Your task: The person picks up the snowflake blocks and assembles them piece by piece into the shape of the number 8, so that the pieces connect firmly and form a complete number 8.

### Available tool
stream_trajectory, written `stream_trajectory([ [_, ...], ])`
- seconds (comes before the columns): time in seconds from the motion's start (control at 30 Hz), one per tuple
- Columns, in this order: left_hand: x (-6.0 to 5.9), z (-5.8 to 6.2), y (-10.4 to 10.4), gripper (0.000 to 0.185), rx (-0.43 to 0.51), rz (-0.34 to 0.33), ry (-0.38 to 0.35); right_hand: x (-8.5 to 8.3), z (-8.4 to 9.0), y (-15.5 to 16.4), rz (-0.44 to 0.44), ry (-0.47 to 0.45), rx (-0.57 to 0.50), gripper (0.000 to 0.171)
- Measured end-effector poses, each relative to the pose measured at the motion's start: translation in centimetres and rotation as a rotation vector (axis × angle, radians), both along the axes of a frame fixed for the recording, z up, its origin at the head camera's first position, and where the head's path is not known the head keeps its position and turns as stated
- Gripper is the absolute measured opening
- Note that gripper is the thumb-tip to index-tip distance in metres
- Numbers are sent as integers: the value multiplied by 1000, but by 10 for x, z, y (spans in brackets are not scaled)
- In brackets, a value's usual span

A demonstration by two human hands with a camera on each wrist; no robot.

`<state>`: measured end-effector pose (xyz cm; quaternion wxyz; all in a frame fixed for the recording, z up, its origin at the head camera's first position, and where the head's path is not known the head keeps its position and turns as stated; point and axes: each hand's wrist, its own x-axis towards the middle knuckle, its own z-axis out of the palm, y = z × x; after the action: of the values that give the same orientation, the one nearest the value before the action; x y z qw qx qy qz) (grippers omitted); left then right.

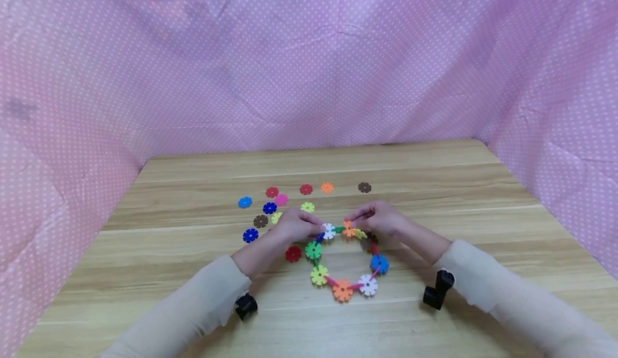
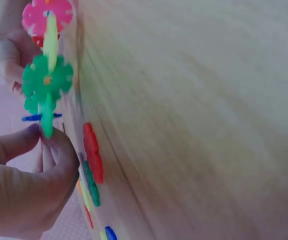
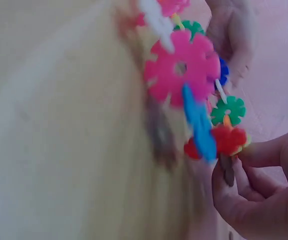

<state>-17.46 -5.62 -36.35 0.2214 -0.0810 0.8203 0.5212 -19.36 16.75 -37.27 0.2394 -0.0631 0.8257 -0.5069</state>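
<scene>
The ring of snowflake discs [image 1: 344, 261], a loop of colored plastic pieces slotted edge to edge, lies near the middle of the wooden table [image 1: 434, 186], its far arc held by a person in cream sleeves. In the head view the left hand [image 1: 294, 225] has its fingertips closed on the ring's far left side beside a white disc [image 1: 328, 231], while the right hand [image 1: 379, 219] pinches the far right side at an orange disc [image 1: 348, 227]. Loose discs [image 1: 270, 207] sit scattered toward the table's far left, with one red disc [image 1: 293, 254] just left of the ring and a brown disc [image 1: 364, 187] toward the far edge. Pink dotted cloth [image 1: 309, 52] walls in the table on three sides.

From the left wrist, thumb and fingers [image 2: 19, 142] curl round a yellow-green piece [image 2: 47, 117] of the chain, a green disc [image 2: 47, 80] above it; the picture is blurred.

From the right wrist, also blurred, fingers [image 3: 263, 155] nip a dark piece [image 3: 227, 170] beside a red disc [image 3: 228, 140], with a large pink disc [image 3: 181, 67] in front.

The likeliest trouble, judging from the grip: squeezing or twisting the two ends out of line could pop a slotted joint elsewhere in the loop, so that the ring springs apart; a pinch this light may also let a piece slip.
</scene>
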Motion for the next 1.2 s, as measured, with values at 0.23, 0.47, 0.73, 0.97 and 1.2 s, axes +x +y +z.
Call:
stream_trajectory([
  [0.23, 0, 0, 3, 13, 95, -14, -72, -13, 10, 2, 34, 59, 12, 30],
  [0.47, 3, -1, 3, 17, 169, 28, -103, 6, 24, -4, -128, 247, -3, 30],
  [0.73, 9, -4, 7, 24, 301, 63, -112, 45, 24, -16, -65, -99, -136, 35],
  [0.97, 14, -6, 16, 26, 377, 41, -122, 46, 16, -19, -103, -260, -245, 35],
  [1.2, 14, -3, 10, 21, 224, -71, -37, 46, 11, -17, -198, -313, -291, 36],
])
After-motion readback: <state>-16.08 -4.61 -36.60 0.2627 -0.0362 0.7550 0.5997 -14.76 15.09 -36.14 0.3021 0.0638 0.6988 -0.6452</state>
